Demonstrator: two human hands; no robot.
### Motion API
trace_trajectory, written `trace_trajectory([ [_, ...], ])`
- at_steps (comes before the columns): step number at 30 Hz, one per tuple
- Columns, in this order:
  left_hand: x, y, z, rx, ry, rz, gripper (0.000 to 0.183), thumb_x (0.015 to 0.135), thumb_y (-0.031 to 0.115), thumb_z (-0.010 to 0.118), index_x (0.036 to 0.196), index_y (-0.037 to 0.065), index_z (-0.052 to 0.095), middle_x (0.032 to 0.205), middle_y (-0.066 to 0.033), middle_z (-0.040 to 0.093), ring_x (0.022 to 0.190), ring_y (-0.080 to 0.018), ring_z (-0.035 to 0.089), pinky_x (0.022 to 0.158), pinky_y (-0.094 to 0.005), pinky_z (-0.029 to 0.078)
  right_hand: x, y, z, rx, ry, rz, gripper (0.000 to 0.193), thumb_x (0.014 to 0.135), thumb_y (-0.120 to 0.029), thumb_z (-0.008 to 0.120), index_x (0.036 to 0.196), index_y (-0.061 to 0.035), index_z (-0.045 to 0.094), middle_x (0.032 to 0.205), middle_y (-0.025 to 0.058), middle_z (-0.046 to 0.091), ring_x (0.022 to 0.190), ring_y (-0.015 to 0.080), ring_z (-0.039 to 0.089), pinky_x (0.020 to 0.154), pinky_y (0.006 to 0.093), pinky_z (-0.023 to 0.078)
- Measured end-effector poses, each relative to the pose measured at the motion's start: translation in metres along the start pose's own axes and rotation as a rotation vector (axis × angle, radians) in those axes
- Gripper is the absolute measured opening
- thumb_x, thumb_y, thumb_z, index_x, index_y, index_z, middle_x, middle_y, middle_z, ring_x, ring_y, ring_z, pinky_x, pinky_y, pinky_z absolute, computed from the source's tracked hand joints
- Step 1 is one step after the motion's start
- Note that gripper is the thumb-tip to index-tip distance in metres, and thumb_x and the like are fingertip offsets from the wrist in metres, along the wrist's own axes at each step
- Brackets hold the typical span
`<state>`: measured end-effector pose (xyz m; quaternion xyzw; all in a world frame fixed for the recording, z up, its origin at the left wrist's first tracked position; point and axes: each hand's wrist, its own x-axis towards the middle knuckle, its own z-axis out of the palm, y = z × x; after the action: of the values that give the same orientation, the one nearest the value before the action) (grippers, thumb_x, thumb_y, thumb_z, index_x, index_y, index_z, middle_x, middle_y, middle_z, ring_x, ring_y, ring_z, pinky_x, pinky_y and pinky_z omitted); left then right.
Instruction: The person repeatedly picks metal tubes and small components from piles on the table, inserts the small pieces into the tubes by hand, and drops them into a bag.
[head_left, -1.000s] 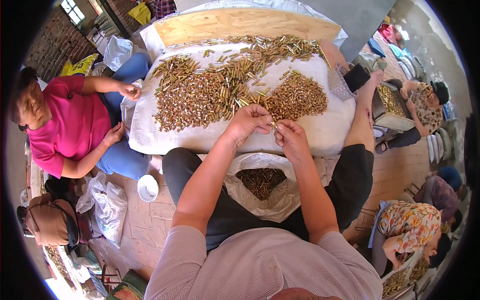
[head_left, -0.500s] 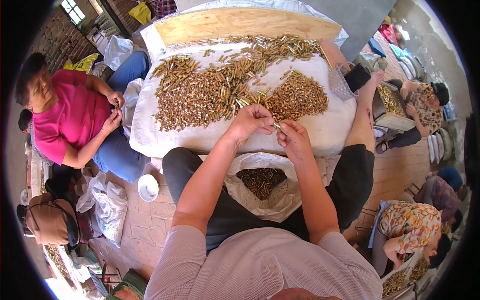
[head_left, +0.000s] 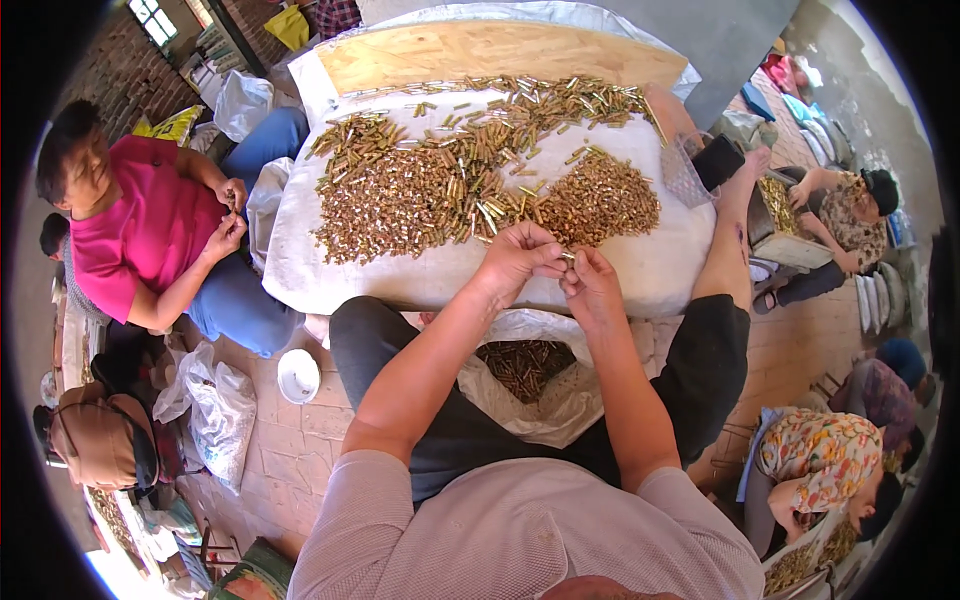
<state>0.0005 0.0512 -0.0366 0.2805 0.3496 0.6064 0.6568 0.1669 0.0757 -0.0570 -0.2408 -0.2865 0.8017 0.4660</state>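
My left hand and my right hand meet just past the near edge of a cloth-covered table. Pinched between the fingertips of both is a small brass-coloured metal cylinder; its finer shape is hidden by the fingers. Beyond my hands lie a large heap of small brass-coloured pieces to the left and a smaller heap of such pieces to the right. Longer metal tubes are scattered behind them. Below my forearms, between my knees, an open white sack holds dark metal rods.
A wooden board borders the table's far side. At left sits a person in a pink top, hands together. A white bowl and a filled plastic bag stand on the floor. More people work at right, near a metal-filled container.
Both hands have shifted slightly right and nearer to me, keeping the small metal cylinder between their fingertips. The view has moved a little. The person at left has turned their head slightly.
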Motion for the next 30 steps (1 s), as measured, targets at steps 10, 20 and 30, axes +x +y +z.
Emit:
trace_trajectory([
  [10,0.004,-0.018,-0.004,-0.175,-0.085,-0.034,0.007,0.09,0.004,0.068,0.093,0.001,0.062,0.084,-0.0094,0.069,0.073,-0.0188,0.07,0.065,-0.0304,0.061,0.0,0.0,-0.001,0.053,0.045,0.019,0.008,0.092,-0.009,0.067,0.099,-0.0047,0.066,0.085,0.0038,0.065,0.066,0.0085,0.054,0.054,0.0236,0.042],
  [20,0.009,0.03,-0.03,0.94,0.257,0.162,0.018,0.085,0.017,0.072,0.096,0.003,0.067,0.085,-0.0116,0.069,0.072,-0.0236,0.068,0.063,-0.035,0.055,-0.004,-0.018,-0.005,-0.399,-0.021,0.02,0.008,0.089,-0.009,0.069,0.093,-0.0018,0.068,0.075,0.0019,0.064,0.064,0.0092,0.057,0.054,0.0228,0.044],
  [30,0.021,0.023,-0.061,1.809,0.616,0.108,0.026,0.081,0.014,0.067,0.104,0.003,0.061,0.099,-0.0218,0.065,0.092,-0.0398,0.065,0.08,-0.0475,0.054,0.005,-0.007,-0.021,-1.299,-0.268,-0.174,0.012,0.084,-0.007,0.072,0.093,0.0009,0.07,0.077,0.0041,0.068,0.067,0.0116,0.06,0.061,0.0277,0.048],
])
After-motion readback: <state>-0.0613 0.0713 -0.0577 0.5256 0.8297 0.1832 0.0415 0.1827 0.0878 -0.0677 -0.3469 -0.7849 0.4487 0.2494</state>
